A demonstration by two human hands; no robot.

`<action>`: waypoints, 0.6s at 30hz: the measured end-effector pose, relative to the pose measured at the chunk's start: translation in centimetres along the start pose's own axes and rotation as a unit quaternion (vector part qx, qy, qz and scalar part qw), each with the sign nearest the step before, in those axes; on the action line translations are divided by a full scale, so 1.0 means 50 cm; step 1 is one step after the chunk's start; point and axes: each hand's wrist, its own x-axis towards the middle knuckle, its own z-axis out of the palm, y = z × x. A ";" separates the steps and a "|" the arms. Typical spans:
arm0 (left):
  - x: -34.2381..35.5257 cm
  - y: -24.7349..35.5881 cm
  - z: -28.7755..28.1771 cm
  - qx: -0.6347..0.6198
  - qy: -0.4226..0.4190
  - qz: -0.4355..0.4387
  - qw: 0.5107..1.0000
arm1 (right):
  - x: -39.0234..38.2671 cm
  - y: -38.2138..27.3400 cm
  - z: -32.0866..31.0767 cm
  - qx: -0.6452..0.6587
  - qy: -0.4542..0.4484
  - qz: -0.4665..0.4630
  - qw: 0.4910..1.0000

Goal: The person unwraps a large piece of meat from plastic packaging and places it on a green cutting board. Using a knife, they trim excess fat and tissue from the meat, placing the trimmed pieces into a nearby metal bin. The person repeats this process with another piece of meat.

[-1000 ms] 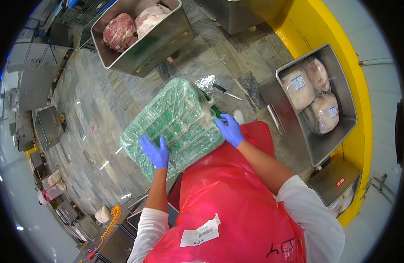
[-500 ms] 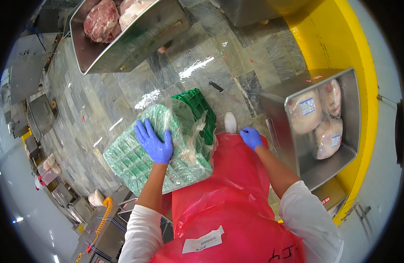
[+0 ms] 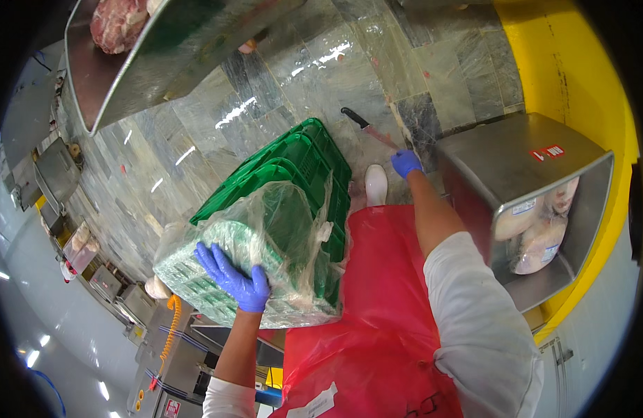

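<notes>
Shifted since the earlier frame: your right hand (image 3: 406, 164), now farther forward; more of the green crates (image 3: 293, 153) shows. Your left hand (image 3: 238, 282) lies spread on their film (image 3: 304, 279), left of the right. Right fingers curled; unclear whether pinching anything. Knife (image 3: 370, 129) nearest that hand: blade toward it, handle slanting forward-left. Steel bin (image 3: 502, 157) bounds its right; tiled floor (image 3: 328, 83) extends ahead.
</notes>
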 end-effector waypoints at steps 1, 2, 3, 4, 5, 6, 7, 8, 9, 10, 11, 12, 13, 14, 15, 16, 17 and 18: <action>0.000 -0.005 0.005 -0.001 -0.010 -0.002 1.000 | 0.026 0.014 0.002 -0.043 0.007 0.006 0.999; -0.003 -0.009 0.005 0.005 -0.013 -0.003 1.000 | 0.038 0.017 -0.003 -0.091 0.008 0.021 0.996; -0.004 -0.013 0.006 0.010 -0.016 -0.003 1.000 | 0.051 0.023 -0.012 -0.138 0.011 0.035 0.990; -0.008 -0.015 0.007 0.015 -0.018 -0.005 1.000 | 0.063 0.025 -0.025 -0.188 0.014 0.047 0.981; -0.005 -0.014 0.004 0.021 -0.032 -0.007 0.999 | 0.083 0.037 -0.031 -0.233 0.009 0.049 0.971; -0.006 -0.013 0.003 0.022 -0.035 -0.011 0.999 | 0.105 0.049 -0.039 -0.278 0.004 0.050 0.959; -0.003 -0.014 0.005 0.014 -0.036 -0.009 0.999 | 0.122 0.066 -0.042 -0.323 -0.001 0.051 0.945; -0.004 -0.014 0.004 0.009 -0.035 -0.010 0.999 | 0.131 0.071 -0.047 -0.342 0.012 0.062 0.938; -0.008 -0.019 0.006 0.007 -0.034 -0.006 0.999 | 0.139 0.076 -0.053 -0.361 0.024 0.071 0.929; -0.013 -0.018 0.010 -0.013 -0.025 -0.013 1.000 | 0.150 0.078 -0.068 -0.372 0.002 0.070 0.926; -0.013 -0.018 0.004 0.023 -0.037 -0.023 0.999 | 0.163 0.081 -0.082 -0.379 -0.020 0.070 0.923; -0.015 -0.020 0.001 0.059 -0.049 -0.032 0.997 | 0.182 0.089 -0.081 -0.387 -0.042 0.070 0.919; -0.013 -0.022 0.010 0.075 -0.030 -0.014 0.997 | 0.206 0.103 -0.073 -0.358 -0.081 0.077 0.927; -0.005 -0.019 0.006 0.065 -0.047 -0.014 0.997 | 0.237 0.117 -0.071 -0.329 -0.119 0.085 0.933; -0.016 -0.028 0.004 0.040 -0.048 -0.050 0.997 | 0.268 0.124 -0.059 -0.299 -0.156 0.094 0.937; -0.028 -0.035 0.002 0.016 -0.051 -0.085 0.995 | 0.290 0.118 -0.035 -0.291 -0.135 0.065 0.945; -0.043 -0.041 0.001 -0.008 -0.050 -0.122 0.991 | 0.307 0.100 -0.008 -0.283 -0.113 0.036 0.952; -0.050 -0.044 0.000 -0.007 -0.048 -0.123 0.991 | 0.318 0.083 0.022 -0.274 -0.091 0.007 0.957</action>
